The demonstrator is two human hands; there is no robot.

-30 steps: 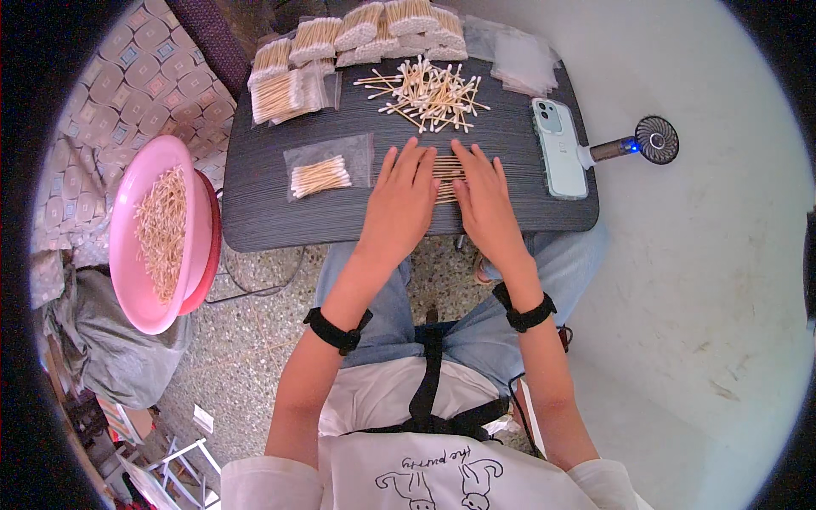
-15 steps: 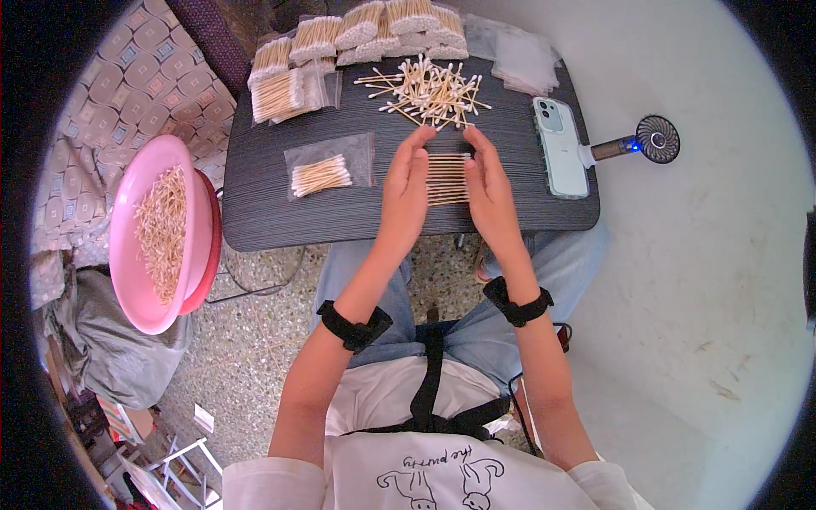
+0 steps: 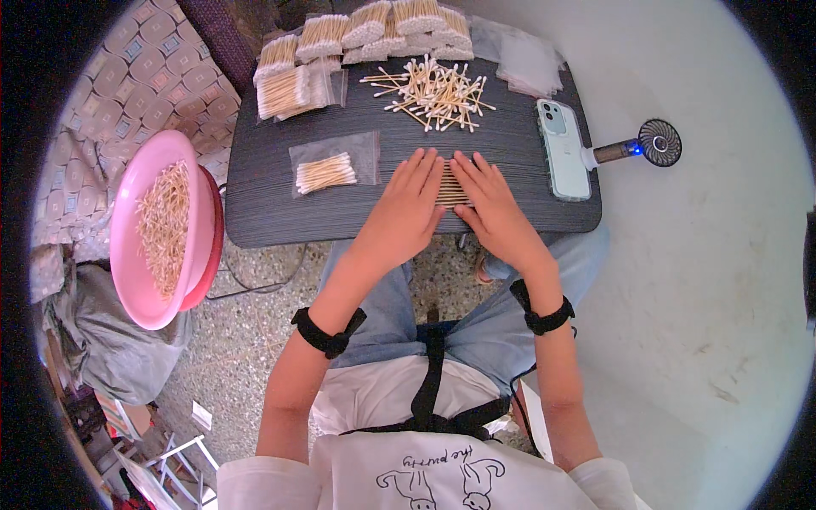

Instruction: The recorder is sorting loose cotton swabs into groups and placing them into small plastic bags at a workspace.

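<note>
1. Speckled stone floor (image 3: 255, 340) lay under our low dark grey wood-grain desk (image 3: 263, 204), with a patterned mat (image 3: 119, 93) at its left.
2. Our left hand (image 3: 406, 208) and right hand (image 3: 493, 208) lay flat and open on the desk, fingers stretched out, grasping nothing.
3. Between them sat a tidy row of wooden-stemmed cotton swabs (image 3: 449, 185), pressed at both sides by our palms, near the desk's front edge.
4. A loose heap of cotton swabs (image 3: 433, 92) lay beyond our fingers.
5. A clear plastic bag of swabs (image 3: 327, 170) lay left of our left hand.
6. A pale green phone (image 3: 563, 149) lay to the right, beside a small black handheld fan (image 3: 650, 144).
7. A pink round basin of swabs (image 3: 161, 225) stood left of the desk.
</note>
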